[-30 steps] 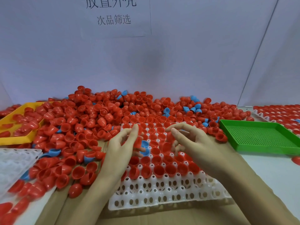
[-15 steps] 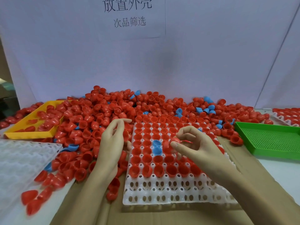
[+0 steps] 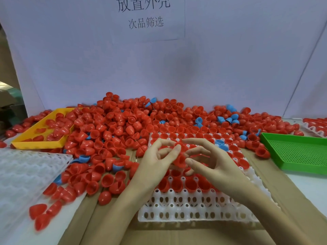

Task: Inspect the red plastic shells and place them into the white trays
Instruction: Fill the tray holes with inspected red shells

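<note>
Fingertips of left hand (image 3: 155,158) and right hand (image 3: 212,167) pinch one red shell (image 3: 180,159) above white tray (image 3: 177,214)

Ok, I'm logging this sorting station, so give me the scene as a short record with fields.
left hand: pinching red shell
right hand: fingers on the same shell
white tray: under the hands, near rows unfilled, two blue shells among its reds
shell pile: behind and left
yellow tray: far left, some shells
green tray: right
</note>
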### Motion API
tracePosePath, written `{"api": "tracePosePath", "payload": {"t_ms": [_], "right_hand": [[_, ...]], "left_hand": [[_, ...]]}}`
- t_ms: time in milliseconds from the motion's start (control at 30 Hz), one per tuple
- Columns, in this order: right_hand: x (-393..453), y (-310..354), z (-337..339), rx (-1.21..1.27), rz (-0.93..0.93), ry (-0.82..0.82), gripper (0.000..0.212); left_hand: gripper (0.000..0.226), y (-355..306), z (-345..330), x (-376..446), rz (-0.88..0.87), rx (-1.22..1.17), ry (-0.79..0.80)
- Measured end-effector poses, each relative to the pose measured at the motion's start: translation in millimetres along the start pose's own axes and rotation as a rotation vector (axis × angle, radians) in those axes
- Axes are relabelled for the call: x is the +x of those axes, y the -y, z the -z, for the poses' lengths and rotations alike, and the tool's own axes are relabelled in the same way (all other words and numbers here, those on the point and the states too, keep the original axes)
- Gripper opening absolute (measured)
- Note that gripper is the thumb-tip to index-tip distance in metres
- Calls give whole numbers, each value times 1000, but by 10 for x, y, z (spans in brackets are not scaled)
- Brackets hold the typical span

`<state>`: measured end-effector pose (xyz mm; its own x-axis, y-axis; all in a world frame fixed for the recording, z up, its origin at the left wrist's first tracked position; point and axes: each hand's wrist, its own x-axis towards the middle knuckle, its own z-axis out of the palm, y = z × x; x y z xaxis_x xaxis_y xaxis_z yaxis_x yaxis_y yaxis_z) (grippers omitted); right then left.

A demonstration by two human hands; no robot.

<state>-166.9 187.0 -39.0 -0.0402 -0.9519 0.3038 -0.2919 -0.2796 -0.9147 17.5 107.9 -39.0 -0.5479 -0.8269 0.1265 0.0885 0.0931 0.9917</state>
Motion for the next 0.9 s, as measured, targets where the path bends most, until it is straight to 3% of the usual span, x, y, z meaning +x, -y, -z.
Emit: {"api": "tracePosePath", "payload": {"t_ms": [333,533,733,900], "right_hand": [[-26,-65,-48,-216,125,-127,35],[-28,-53,-6,-195,126,-146,35],[-17,-40,-6,-191,119,-158,14],[-23,-38,9,-127,52,-176,17]], "left_hand": [[34,-24,2,4,98,-243,235],[28,18,22,14,101,-261,134],[45,-31,5,17,155,-342,154],[29,-29,32,6,101,-277,189]]}}
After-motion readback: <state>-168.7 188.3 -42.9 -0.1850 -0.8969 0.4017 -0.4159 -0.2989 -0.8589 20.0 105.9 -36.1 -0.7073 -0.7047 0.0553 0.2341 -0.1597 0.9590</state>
